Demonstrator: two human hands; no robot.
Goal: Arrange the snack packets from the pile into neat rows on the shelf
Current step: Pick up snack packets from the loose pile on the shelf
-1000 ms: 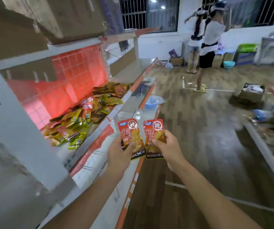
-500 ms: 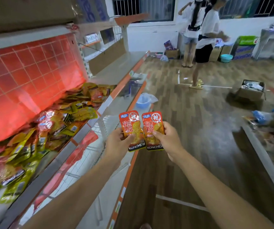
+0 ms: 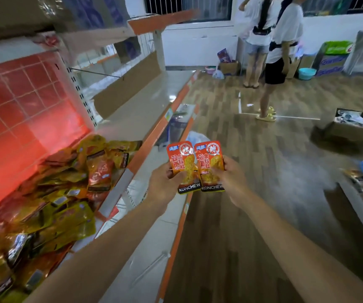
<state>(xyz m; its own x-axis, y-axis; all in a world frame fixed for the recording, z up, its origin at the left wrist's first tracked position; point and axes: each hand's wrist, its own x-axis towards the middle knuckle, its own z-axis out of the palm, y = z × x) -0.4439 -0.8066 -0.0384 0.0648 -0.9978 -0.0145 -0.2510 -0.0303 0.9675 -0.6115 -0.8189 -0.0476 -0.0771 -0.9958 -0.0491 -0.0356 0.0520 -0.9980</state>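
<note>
Head view: packets (image 3: 182,166) just beyond shelf edge (image 3: 113,195)

You have one view, from the wide-angle camera on your head. It faces forward and down along the aisle: shelf (image 3: 145,101) close on your left, floor (image 3: 263,171) stretching right, your left hand (image 3: 163,185) and right hand (image 3: 231,182) near centre.

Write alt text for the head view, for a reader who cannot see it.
The left hand grips one red snack packet, the right hand a second packet, side by side beside a shelf bearing a loose pile of packets.
</note>
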